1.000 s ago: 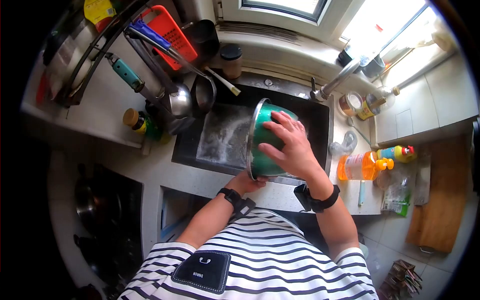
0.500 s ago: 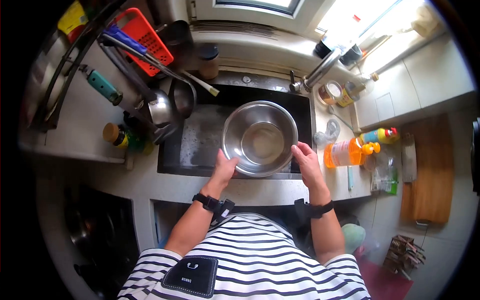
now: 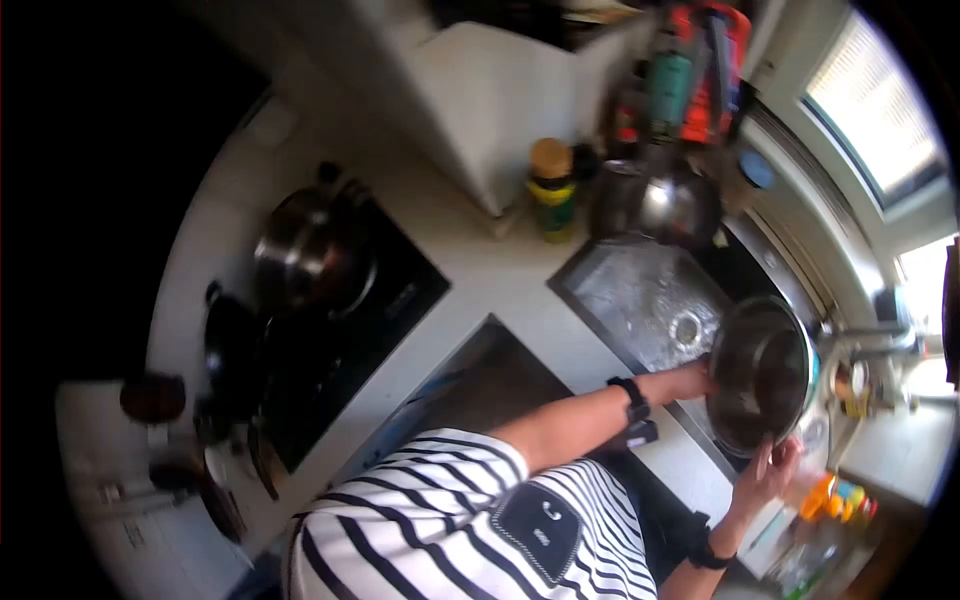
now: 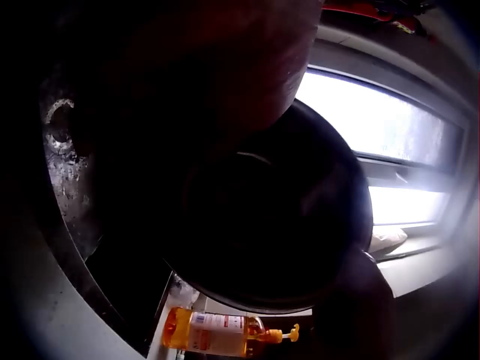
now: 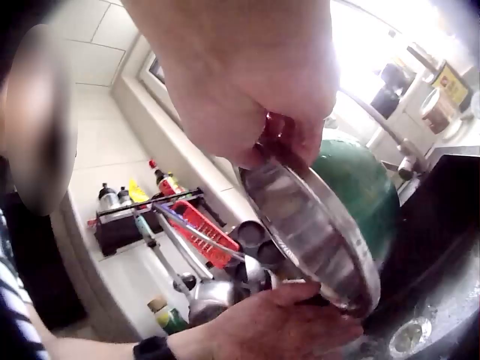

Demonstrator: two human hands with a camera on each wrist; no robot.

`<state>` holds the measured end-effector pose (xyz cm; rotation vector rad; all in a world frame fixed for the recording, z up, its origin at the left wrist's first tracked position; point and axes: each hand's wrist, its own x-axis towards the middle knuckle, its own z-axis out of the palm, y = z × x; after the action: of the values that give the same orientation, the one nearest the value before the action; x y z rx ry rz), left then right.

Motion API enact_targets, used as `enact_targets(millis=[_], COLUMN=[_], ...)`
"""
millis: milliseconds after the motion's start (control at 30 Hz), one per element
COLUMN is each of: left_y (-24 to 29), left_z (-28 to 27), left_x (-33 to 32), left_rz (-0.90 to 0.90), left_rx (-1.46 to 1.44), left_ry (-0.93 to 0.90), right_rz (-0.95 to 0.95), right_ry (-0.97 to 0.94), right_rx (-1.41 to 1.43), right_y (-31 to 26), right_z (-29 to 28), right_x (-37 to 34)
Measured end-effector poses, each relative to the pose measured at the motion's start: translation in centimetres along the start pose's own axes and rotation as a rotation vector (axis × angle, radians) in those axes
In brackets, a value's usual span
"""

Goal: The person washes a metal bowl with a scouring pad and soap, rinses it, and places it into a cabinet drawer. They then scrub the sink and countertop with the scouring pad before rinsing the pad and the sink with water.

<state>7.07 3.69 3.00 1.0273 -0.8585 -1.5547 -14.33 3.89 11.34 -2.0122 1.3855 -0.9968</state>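
Observation:
A metal basin (image 3: 760, 375), steel inside and green outside, is held tilted on its side over the sink (image 3: 640, 300). My right hand (image 3: 775, 465) pinches its rim with thumb and fingers. The left hand (image 3: 690, 380) grips the opposite edge, and the right wrist view shows its thumb and fingers on either side of the rim. There the green outer wall (image 5: 360, 187) faces the faucet side. In the left wrist view the basin (image 4: 300, 262) is mostly in dark shadow.
Wet sink floor with a drain (image 3: 687, 330) lies beside the basin. Ladles and a spatula (image 3: 668, 90) hang behind the sink near a yellow-capped bottle (image 3: 552, 190). An orange soap bottle (image 4: 214, 330) stands to the right. On the stove is a steel pot (image 3: 310, 250).
The basin went from its side, my right palm spread on the green outside, to face-up in both hands, and is now tilted again. The head view has swung toward the stove.

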Motion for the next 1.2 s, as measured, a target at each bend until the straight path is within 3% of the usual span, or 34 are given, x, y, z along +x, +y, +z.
enact_targets(millis=[67, 133, 167, 233, 333, 400, 467, 533, 633, 667, 700, 733, 900, 1033, 1067, 1200], left_y=[-0.3, 0.3, 1.8, -3.1, -3.1, -4.4, -0.9, -1.5, -6.2, -6.8, -6.9, -0.9, -0.3, -1.7, -1.8, -2.8], left_z=[0.4, 0.3, -0.4, -0.2, -0.2, 0.4, 2.1, 2.5, 0.7, 0.2, -0.3, 1.9, 1.1, 0.6, 0.6, 1.0], left_x=[0.4, 0.1, -1.2, 1.4, 1.0, 2.1, -1.5, -2.5, -1.4, -1.8, -2.5, -8.9, -18.9, -26.4, -27.9, -34.3], left_rz=[-0.044, 0.003, -0.244, 0.012, -0.149, -0.086, -0.113, -0.069, 0.063, 0.084, 0.105, -0.012, 0.032, 0.094, 0.092, 0.048], left_rx=[-0.033, -0.112, -0.161, -0.019, -0.099, -0.079, -0.107, -0.084, -0.028, -0.032, -0.033, -0.103, -0.184, -0.184, -0.171, -0.149], left_ry=[0.05, 0.097, 0.061, 0.178, 0.127, 0.161, 0.204, 0.235, 0.257, 0.296, 0.336, 0.399, 0.416, 0.416, 0.424, 0.497], right_rz=[-0.324, -0.332, -0.334, -0.444, -0.478, -0.446, -0.413, -0.456, 0.091, 0.171, 0.215, 0.261, 0.367, 0.513, 0.511, 0.621], right_ry=[-0.012, -0.036, -0.048, -0.128, -0.14, -0.132, -0.078, -0.028, -0.091, -0.104, -0.106, -0.109, -0.327, -0.482, -0.598, -0.764], right_rx=[-0.251, -0.131, -0.072, -0.098, -0.059, -0.029, 0.03, 0.054, 0.497, 0.749, 0.834, 0.918, 1.24, 1.418, 1.405, 1.257], right_y=[-2.5, -2.6, -2.6, -2.4, -2.4, -2.2, -2.2, -1.1, 0.9, 0.8, 1.4, 2.4, 7.3, 4.0, 6.5, 2.2], right_z=[0.6, 1.7, 2.1, 2.1, 1.8, 1.2, 0.6, -0.3, -1.1, -1.1, -1.1, -1.4, -2.0, -1.0, -0.3, 0.4], right_x=[0.0, -1.8, -2.7, -3.9, -5.4, -5.6, -5.8, -5.6, -5.9, -5.9, -5.9, -5.9, -7.4, -10.4, -10.2, -12.8])
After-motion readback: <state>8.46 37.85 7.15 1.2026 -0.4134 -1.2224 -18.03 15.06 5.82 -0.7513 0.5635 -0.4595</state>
